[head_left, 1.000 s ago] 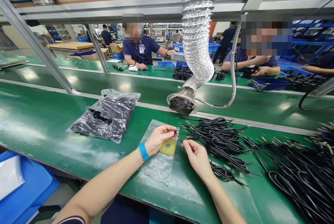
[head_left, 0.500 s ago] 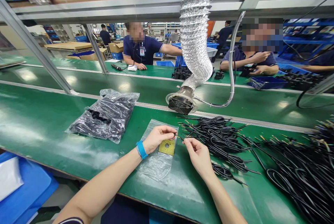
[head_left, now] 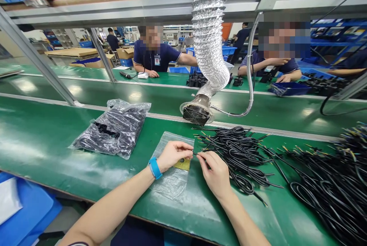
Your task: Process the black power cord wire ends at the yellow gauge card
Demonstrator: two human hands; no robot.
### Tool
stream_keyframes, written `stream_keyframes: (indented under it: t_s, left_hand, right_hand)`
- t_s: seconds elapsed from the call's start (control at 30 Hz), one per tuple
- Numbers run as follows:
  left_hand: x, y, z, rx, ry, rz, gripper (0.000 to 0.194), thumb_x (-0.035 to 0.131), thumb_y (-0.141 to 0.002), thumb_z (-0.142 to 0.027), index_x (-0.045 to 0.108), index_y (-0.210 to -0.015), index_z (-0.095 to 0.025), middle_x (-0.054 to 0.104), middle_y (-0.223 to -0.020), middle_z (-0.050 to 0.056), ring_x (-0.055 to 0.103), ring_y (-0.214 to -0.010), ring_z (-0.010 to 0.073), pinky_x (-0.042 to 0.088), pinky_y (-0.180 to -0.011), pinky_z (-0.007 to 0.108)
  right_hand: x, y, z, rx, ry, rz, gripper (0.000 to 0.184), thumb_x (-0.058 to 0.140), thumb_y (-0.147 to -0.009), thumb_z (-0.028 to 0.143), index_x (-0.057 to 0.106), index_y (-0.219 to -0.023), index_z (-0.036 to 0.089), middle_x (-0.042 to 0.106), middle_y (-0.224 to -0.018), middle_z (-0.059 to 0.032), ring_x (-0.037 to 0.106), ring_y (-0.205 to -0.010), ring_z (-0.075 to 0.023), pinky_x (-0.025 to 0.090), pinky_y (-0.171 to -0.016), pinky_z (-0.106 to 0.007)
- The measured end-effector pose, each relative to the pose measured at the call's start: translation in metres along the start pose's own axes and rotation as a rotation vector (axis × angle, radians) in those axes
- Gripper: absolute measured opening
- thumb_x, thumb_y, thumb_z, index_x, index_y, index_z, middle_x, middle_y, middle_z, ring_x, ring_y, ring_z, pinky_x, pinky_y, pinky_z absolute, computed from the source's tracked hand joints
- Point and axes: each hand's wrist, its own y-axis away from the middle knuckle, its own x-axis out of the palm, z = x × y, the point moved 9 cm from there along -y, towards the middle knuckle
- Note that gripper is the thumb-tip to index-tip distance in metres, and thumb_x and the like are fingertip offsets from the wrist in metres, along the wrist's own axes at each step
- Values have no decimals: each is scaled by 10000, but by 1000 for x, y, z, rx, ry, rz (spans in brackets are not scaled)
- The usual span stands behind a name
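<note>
Both hands meet over a clear flat plastic bag [head_left: 169,186] on the green bench. Between thumb and fingers, my left hand [head_left: 173,155] pinches a small dark piece, mostly hidden by the fingertips. My right hand [head_left: 215,173] is closed in a pinch on the end of a black cable [head_left: 195,153], a short length of which shows between the hands. Whether the dark piece and the cable are joined cannot be made out. Below the left fingers lies a yellow sponge [head_left: 183,165] with a hole, partly covered. Coiled black cables [head_left: 237,148] with bared coloured wire ends lie beside the right hand.
A larger pile of black cables [head_left: 321,192] fills the bench's right side. A bag of black parts [head_left: 114,129] sits to the left. An extraction duct [head_left: 210,39] with a fan [head_left: 196,115] hangs ahead. Two co-workers sit across; blue bins [head_left: 25,204] stand lower left.
My hands have come closer together. The coloured wire tip visible between them before is now out of sight, with dark cable bridging the gap. The right-hand co-worker's one hand has lowered to the bench.
</note>
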Motion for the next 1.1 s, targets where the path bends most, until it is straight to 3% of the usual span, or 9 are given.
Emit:
stream_keyframes:
  t_s: [0.2, 0.43, 0.6, 0.7, 0.83, 1.0, 1.1]
  left_hand:
    - [4, 1, 5, -45, 26, 50, 454, 865, -592, -415, 755, -921, -122, 745, -797, 87, 710, -745, 205, 563, -747, 325]
    - [8, 12, -27, 322, -370, 4, 162, 747, -754, -288, 784, -861, -171, 739, -880, 75, 677, -838, 191, 536, -796, 304]
    - [21, 23, -35, 428, -524, 48, 104, 692, -798, -210, 781, -852, -202, 747, -844, 49, 677, -819, 179, 525, -802, 298]
    - [24, 25, -36, 440, -533, 39, 106, 684, -795, -185, 771, -853, -198, 745, -834, 43, 674, -808, 175, 520, -800, 299]
    - [12, 19, -32, 354, -426, -69, 213, 698, -753, -156, 718, -964, -173, 742, -889, 49, 682, -844, 179, 514, -838, 311]
    - [4, 11, -25, 265, -301, -99, 387, 706, -717, -150, 614, -1093, -149, 718, -832, 39, 674, -820, 174, 507, -823, 313]
    - [7, 12, -26, 267, -316, -67, 408, 699, -726, -162, 601, -1122, -154, 715, -847, 39, 670, -833, 174, 502, -838, 319]
  right_hand:
    - [-1, 1, 0, 10, 32, -12, 265, 450, -987, 271, 679, -892, 177, 654, -749, -60, 605, -687, -165, 463, -644, -272]
    - [9, 4, -4, 72, -99, 35, 325, 426, -984, 269, 639, -754, 183, 585, -605, -15, 547, -537, -131, 416, -521, -236]
    - [16, 6, -13, 213, -247, 77, 393, 422, -972, 355, 597, -656, 199, 626, -614, -27, 594, -566, -155, 466, -554, -246]
    - [19, 6, -18, 273, -320, 79, 411, 430, -962, 407, 618, -664, 194, 648, -635, -36, 619, -599, -171, 492, -586, -256]
    - [21, 5, -21, 322, -322, 65, 403, 452, -957, 430, 667, -717, 188, 640, -632, -30, 614, -600, -171, 497, -597, -264]
    - [15, 4, -18, 263, -284, 19, 267, 507, -941, 378, 700, -922, 193, 701, -807, -58, 653, -714, -183, 525, -675, -283]
    - [13, 5, -16, 217, -246, 21, 268, 470, -954, 339, 689, -889, 200, 684, -754, -53, 642, -666, -180, 516, -631, -283]
